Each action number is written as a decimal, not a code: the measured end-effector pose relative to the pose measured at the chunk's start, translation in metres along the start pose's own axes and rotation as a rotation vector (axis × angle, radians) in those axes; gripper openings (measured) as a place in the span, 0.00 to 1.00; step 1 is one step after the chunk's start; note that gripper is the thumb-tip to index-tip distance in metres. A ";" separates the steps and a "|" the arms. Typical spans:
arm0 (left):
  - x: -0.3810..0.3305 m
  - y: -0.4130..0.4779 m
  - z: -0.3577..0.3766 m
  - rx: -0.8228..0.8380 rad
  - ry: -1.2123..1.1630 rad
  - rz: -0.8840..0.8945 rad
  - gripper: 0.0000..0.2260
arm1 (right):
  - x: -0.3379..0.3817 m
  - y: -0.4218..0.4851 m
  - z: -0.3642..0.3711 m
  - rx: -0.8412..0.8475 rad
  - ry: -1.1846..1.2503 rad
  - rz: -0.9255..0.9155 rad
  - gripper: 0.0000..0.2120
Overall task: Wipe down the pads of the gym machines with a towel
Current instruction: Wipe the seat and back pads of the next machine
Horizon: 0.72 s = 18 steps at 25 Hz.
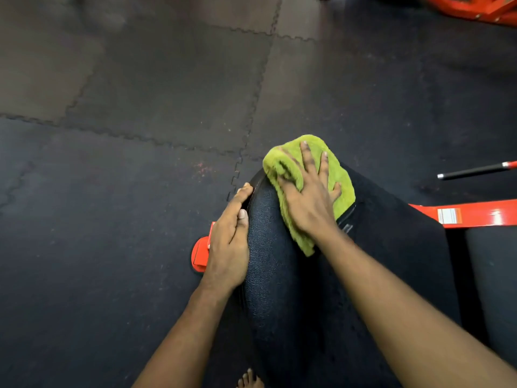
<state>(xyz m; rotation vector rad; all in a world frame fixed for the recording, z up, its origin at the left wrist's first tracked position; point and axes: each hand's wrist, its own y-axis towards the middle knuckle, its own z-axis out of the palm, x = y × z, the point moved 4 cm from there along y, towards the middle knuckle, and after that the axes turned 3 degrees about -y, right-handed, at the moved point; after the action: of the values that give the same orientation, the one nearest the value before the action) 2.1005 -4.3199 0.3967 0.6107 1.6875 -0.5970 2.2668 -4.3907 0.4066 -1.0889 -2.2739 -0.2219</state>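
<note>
A long black textured pad [275, 264] of a gym machine runs from the bottom of the view up to the middle. A lime-green towel [342, 179] lies over the pad's far end. My right hand [306, 197] presses flat on the towel with fingers spread and straight. My left hand [230, 242] rests along the pad's left edge, fingers extended against its side and thumb lying on top.
An orange frame bar [475, 215] with a label runs right of the pad, and an orange foot [200, 254] shows under my left hand. A thin black rod [475, 170] lies at right. Dark interlocking rubber mats [140, 107] cover the floor. A bare foot [249, 380] shows at bottom.
</note>
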 end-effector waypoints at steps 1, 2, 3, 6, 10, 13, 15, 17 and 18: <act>0.000 0.000 0.000 0.003 0.008 -0.002 0.20 | -0.006 0.014 -0.005 -0.020 0.025 0.049 0.27; 0.000 -0.001 0.000 0.010 0.014 -0.003 0.20 | -0.016 0.027 -0.009 -0.031 0.048 0.109 0.27; 0.000 -0.002 0.000 0.013 0.016 -0.007 0.20 | -0.028 0.038 -0.013 -0.035 0.068 0.184 0.28; 0.000 -0.003 0.000 -0.001 0.006 -0.007 0.20 | -0.081 0.060 -0.026 -0.070 0.107 0.450 0.31; 0.000 -0.002 0.003 -0.025 -0.014 0.024 0.20 | -0.081 0.054 -0.020 -0.113 0.102 0.492 0.29; 0.002 -0.001 0.002 -0.033 -0.007 0.027 0.20 | -0.011 0.027 -0.010 -0.095 0.066 -0.038 0.28; 0.004 -0.001 0.002 -0.032 0.005 0.034 0.19 | 0.011 0.010 0.000 -0.022 -0.069 -0.320 0.27; 0.004 -0.001 0.001 -0.038 0.013 0.024 0.19 | 0.000 0.016 -0.005 -0.027 -0.072 -0.333 0.28; 0.004 -0.001 0.001 -0.038 0.012 0.018 0.19 | -0.014 0.024 -0.010 -0.049 -0.035 -0.263 0.29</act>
<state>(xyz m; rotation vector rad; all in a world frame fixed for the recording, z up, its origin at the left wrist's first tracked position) 2.0994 -4.3212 0.3930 0.6026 1.6990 -0.5488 2.2963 -4.3879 0.4036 -0.8202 -2.4514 -0.3680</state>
